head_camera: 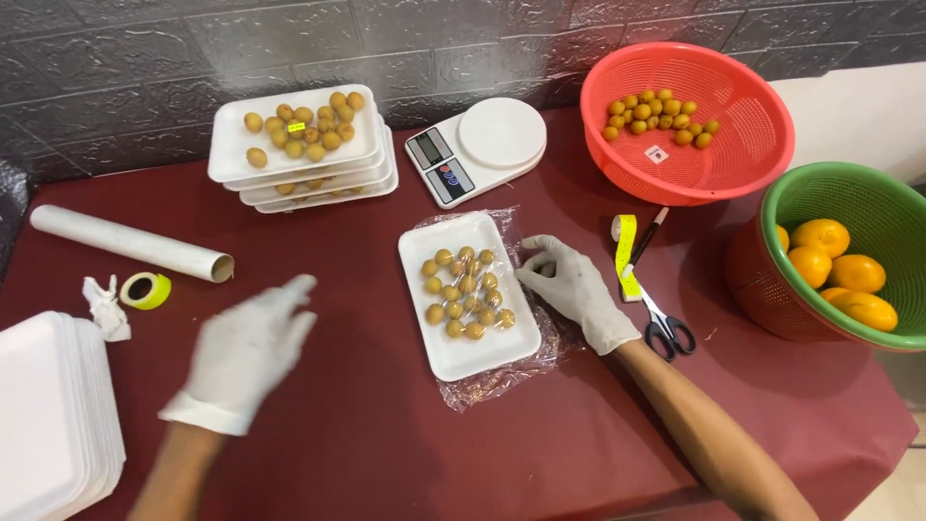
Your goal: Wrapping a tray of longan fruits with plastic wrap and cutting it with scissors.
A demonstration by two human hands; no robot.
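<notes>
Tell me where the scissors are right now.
In the head view, the scissors lie on the dark red table at the right, just beyond the gloved right hand, below the yellow tape strip and left of the green basket of oranges.

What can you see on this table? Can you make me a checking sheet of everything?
Surface: dark red tablecloth.
Job's things: white foam tray of small yellow-brown fruits lying on clear plastic wrap.
Clutter: stacked filled trays, white kitchen scale, cardboard tube, yellow tape roll, empty tray pile, black scissors, red basket, green basket of oranges.
Grippers: gloved left hand hovers, blurred; gloved right hand touches the wrap at the tray's edge.
Cables: nothing seen.
Surroundings: grey brick-pattern wall.
</notes>
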